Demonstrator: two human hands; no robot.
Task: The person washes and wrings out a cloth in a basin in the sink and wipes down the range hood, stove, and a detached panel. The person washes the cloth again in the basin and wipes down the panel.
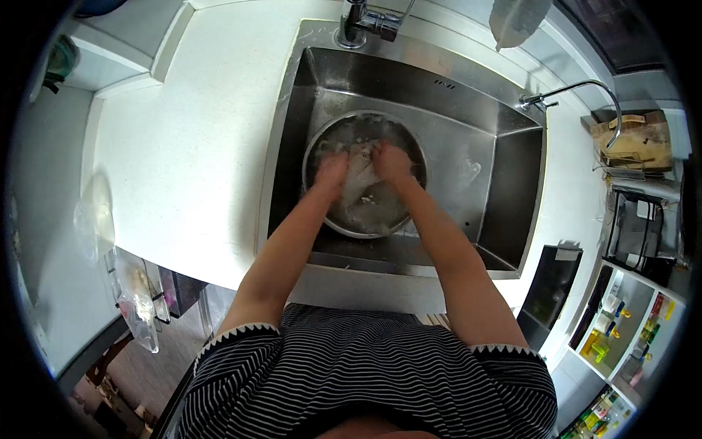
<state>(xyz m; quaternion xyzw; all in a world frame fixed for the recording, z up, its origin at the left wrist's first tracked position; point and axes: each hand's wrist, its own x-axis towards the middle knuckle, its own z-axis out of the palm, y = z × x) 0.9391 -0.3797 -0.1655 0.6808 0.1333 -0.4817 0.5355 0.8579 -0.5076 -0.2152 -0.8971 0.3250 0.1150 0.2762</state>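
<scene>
A round metal bowl [418,139] stands in the left part of the steel sink [468,172], with cloudy water [369,216] in it. Both hands are down inside the bowl. Between them lies a pale, whitish, soft-looking thing [360,174], partly under water; its kind I cannot make out. My left hand [332,170] grips its left side, fingers bent and partly hidden. On its upper right edge, my right hand [392,161] has its fingers curled around it. Small pale bits [367,199] float near the bowl's middle.
A chrome faucet [352,25] rises behind the sink, and a thin curved tap [585,86] stands at its right corner. White countertop [183,146] extends left. A wooden board [636,139] and a black rack [635,227] are at the right. A plastic bag [139,300] hangs lower left.
</scene>
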